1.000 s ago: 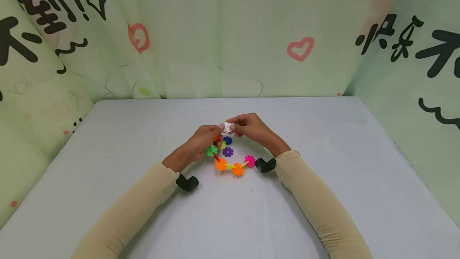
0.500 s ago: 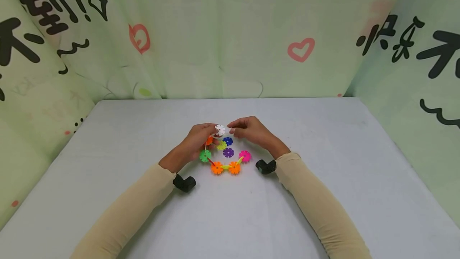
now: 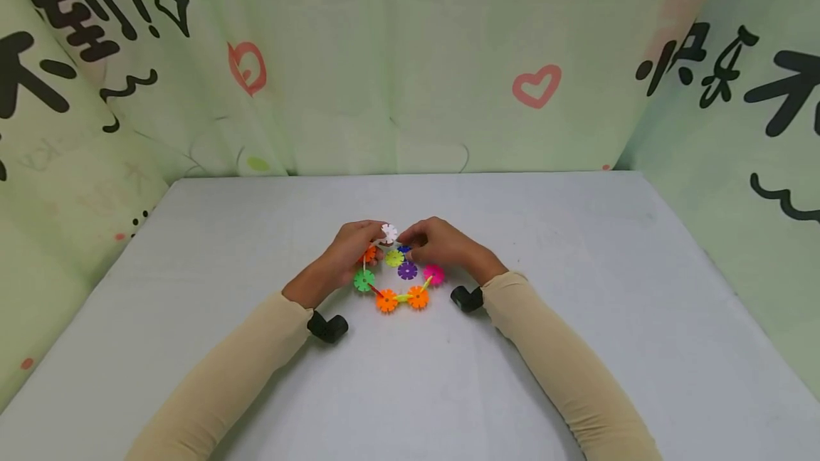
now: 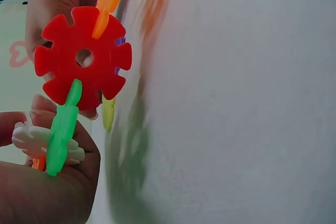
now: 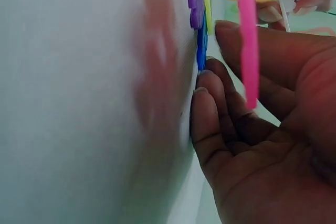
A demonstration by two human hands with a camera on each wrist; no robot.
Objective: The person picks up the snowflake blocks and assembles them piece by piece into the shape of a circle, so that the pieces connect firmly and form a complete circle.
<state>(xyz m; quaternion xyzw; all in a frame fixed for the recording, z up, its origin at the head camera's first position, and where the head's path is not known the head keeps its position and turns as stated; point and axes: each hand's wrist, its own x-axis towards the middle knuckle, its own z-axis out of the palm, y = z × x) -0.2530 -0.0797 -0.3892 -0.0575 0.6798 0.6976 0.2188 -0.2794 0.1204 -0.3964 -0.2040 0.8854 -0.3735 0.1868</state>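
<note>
My left hand [image 3: 344, 255] pinches a white snowflake disc [image 3: 389, 233] between thumb and fingers. From it hangs a chain of slotted plastic discs, including a green disc [image 3: 364, 280], a red disc [image 4: 65, 69] and a pink disc [image 3: 434, 274]. Loose on the table inside the curve lie a purple disc [image 3: 407, 271], a yellow disc [image 3: 393, 258] and a blue disc [image 3: 403, 249]. My right hand [image 3: 442, 242] reaches over the blue disc and partly covers it. In the right wrist view its fingertips touch that disc's edge, the thumb standing apart from them.
The white tabletop [image 3: 544, 361] extends around both hands. A pale green curtain [image 3: 384, 91] with dark lettering and red hearts surrounds its back and sides. Black wrist mounts [image 3: 328, 327] sit on both sleeves.
My right hand has let go of the white disc and moved down to the blue disc. With the white disc, my left hand has shifted slightly left, and the chain followed.
</note>
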